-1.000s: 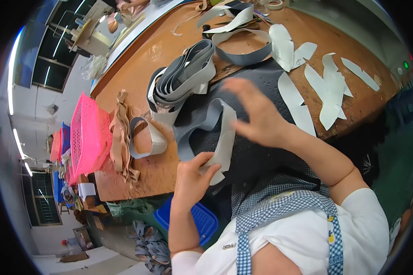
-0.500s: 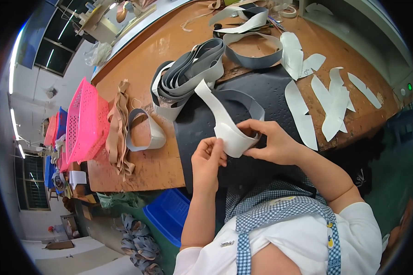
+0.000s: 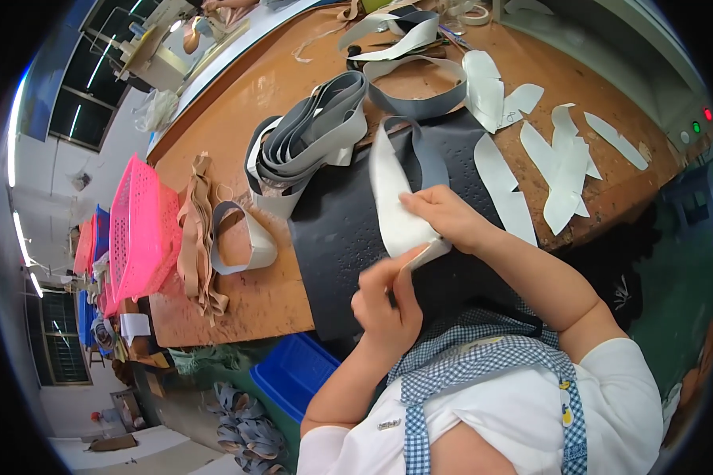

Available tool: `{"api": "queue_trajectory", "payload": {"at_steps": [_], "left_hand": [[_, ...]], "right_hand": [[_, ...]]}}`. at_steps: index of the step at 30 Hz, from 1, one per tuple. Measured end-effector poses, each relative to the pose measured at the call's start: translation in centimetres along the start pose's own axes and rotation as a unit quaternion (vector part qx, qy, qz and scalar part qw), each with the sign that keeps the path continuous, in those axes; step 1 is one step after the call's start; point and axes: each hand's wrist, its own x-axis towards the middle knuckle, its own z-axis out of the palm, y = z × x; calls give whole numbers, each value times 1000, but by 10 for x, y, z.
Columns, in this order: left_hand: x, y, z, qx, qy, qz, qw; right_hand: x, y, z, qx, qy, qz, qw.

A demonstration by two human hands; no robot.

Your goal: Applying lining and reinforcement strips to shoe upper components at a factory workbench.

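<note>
Over the black mat (image 3: 337, 229), both hands grip one curved strip (image 3: 394, 190), white on one face and grey on the other. My left hand (image 3: 388, 301) pinches its near end, where the edge bends up between thumb and fingers. Pressed on the white face, my right hand (image 3: 444, 215) holds it from the right with thumb on top and the fingers mostly hidden behind. The strip's far part curls up and round, showing its grey side. Close by on the mat's left edge sits a bundle of similar grey and white looped strips (image 3: 313, 134).
A single loop (image 3: 245, 237), tan strips (image 3: 200, 237) and a pink basket (image 3: 142, 229) stand left. White cut pieces (image 3: 562, 166) lie right. Another loop (image 3: 416, 87) is at the back. A blue bin (image 3: 295, 372) is below the table (image 3: 238, 317). A sewing machine (image 3: 154, 59) stands far left.
My left hand has moved down and right along the strip's near end. My right thumb now lies on the white face, and the strip has turned to show more of it.
</note>
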Motion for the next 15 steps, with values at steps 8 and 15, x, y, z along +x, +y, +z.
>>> {"api": "queue_trajectory", "payload": {"at_steps": [8, 15], "left_hand": [[40, -13, -10, -387, 34, -394, 833], [44, -16, -4, -287, -6, -328, 900]], "right_hand": [[-60, -38, 7, 17, -102, -95, 990], [-65, -25, 3, 11, -98, -94, 991]]}}
